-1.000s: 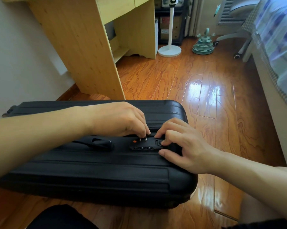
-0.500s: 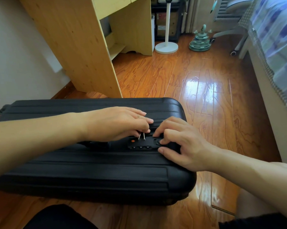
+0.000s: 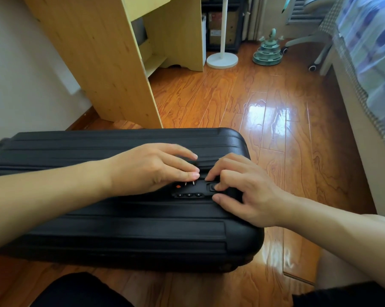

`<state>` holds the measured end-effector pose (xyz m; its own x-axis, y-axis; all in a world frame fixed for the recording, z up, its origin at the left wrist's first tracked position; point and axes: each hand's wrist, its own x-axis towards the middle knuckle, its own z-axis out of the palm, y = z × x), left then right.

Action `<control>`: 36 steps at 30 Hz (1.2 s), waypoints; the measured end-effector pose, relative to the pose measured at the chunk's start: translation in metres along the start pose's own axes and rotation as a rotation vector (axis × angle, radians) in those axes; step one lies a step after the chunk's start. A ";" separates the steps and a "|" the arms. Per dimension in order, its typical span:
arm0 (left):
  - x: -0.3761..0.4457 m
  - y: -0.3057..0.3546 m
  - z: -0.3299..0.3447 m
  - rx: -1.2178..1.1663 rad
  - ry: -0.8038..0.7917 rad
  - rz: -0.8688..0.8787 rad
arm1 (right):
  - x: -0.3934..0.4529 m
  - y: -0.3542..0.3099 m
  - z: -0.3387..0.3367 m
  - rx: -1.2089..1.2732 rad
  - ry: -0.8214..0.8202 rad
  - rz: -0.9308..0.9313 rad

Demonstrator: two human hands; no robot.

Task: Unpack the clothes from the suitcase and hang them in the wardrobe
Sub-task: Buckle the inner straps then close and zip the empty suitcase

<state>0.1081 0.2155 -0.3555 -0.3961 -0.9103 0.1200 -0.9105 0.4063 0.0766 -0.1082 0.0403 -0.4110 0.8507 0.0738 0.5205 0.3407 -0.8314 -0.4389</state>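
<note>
A black hard-shell suitcase (image 3: 125,231) lies shut on the wooden floor in front of me. Its combination lock (image 3: 189,194) faces up near the right end, with an orange dot beside it. My left hand (image 3: 151,169) reaches over the lock and holds the two metal zipper pulls (image 3: 189,183), whose tips poke out under its fingers. My right hand (image 3: 244,191) grips the lock's right end, with one curled fingertip on the slide button (image 3: 211,187) and the thumb just below it. No clothes or wardrobe are in view.
A light wooden desk (image 3: 103,63) stands just behind the suitcase on the left. A bed (image 3: 368,69) with a blue checked cover runs along the right. Farther back are a white fan stand (image 3: 222,59), a green tiered toy (image 3: 267,53) and an office chair base (image 3: 306,41).
My left hand has slid farther over the suitcase's top edge and its fingers have stretched out, the zipper pulls still under them. My right hand has stayed on the lock.
</note>
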 end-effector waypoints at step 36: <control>-0.020 0.014 -0.002 -0.132 -0.060 -0.205 | -0.002 -0.001 -0.003 0.043 0.002 0.112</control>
<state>0.1032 0.2393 -0.3545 -0.2145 -0.9763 0.0301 -0.9508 0.2157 0.2222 -0.1119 0.0397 -0.4095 0.8835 -0.0198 0.4680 0.2603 -0.8098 -0.5258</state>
